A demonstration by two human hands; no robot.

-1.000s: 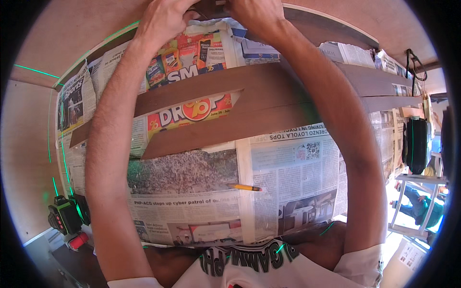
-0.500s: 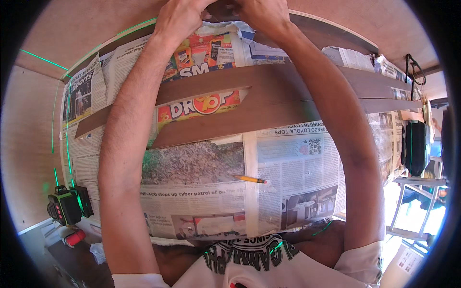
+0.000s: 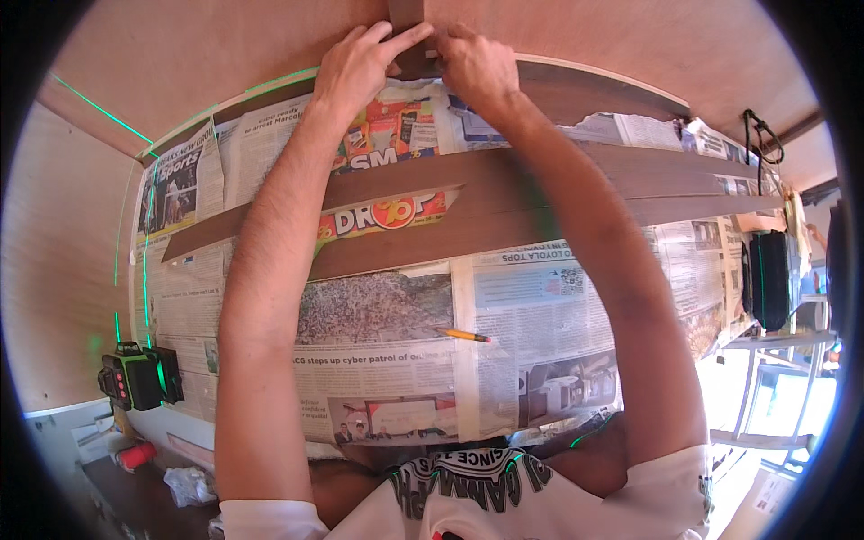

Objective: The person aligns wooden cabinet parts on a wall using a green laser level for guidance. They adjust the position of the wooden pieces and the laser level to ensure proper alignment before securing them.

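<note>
My left hand (image 3: 358, 70) reaches to the far edge, its index finger stretched across a dark brown strip (image 3: 407, 13) that runs up the wooden panel. Beside it my right hand (image 3: 479, 70) is closed, fingers curled against the same strip. Whatever it may pinch is hidden or too small to name. The two hands nearly meet over the strip. Below them, brown wood-look planks (image 3: 405, 241) with angled ends lie across a newspaper-covered surface (image 3: 378, 310). A yellow pencil (image 3: 466, 335) rests on the newspaper, nearer to me.
A laser level (image 3: 129, 378) stands at the left, and green lines cross the left panel (image 3: 67, 243). At the right are a black device (image 3: 770, 279), a looped black cord (image 3: 763, 139) and a metal ladder (image 3: 774, 396). A red cylinder (image 3: 137, 454) lies low left.
The view has shifted, showing more of the far panel and both hands fully. My left index finger now stretches across the strip. The planks and pencil lie as before.
</note>
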